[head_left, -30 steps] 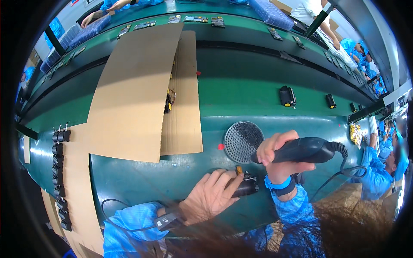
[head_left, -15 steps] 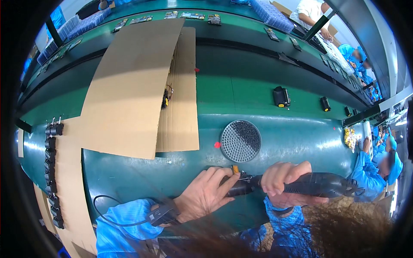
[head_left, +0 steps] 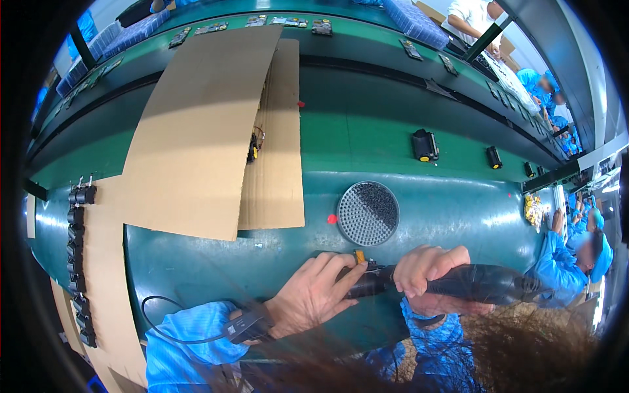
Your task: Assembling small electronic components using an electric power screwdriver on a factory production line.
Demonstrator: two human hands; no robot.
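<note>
So my right hand (head_left: 429, 268) is gripping the black power screwdriver (head_left: 472, 283) with the fingers curled tight around its body, and it's lying nearly flat now, nose pointing to 9 o'clock. A second ago I was holding it up higher, right beside the round screw tray (head_left: 368, 213); since then it's been coming down toward the near table edge, so the tray is now sitting clear at 12 o'clock from my hands. My left hand (head_left: 311, 298) is resting on the green table (head_left: 196, 262), fingers loosely spread and reaching toward 3 o'clock, fingertips touching a small black part with a yellow bit (head_left: 359, 257) right at the screwdriver's tip. That hand has barely been moving. The cardboard sheets (head_left: 209, 124) are lying off at 11 o'clock, same as before.
</note>
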